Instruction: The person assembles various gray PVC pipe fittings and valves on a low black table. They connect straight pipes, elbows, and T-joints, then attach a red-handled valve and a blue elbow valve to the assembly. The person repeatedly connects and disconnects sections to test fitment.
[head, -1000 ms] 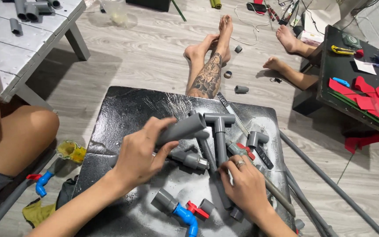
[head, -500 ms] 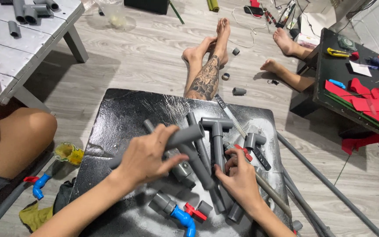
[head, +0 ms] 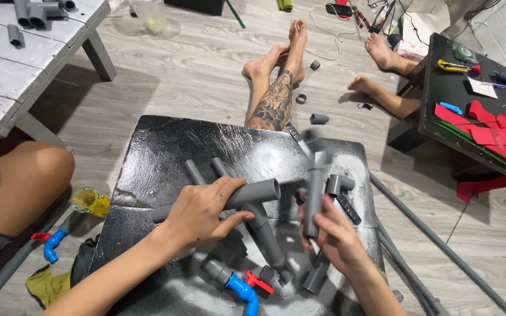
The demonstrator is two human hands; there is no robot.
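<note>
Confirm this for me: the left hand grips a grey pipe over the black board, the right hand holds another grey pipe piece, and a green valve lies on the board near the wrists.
Wrong colour. The valve is blue with a red handle, as the head view shows. The rest stands: left hand on a grey pipe over the black board, right hand holding another grey pipe piece.

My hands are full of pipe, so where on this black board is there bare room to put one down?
Bare: the far left part of the black board, beyond the left hand. Crowded: the near middle, with grey pipes and a blue valve by the right hand.
</note>
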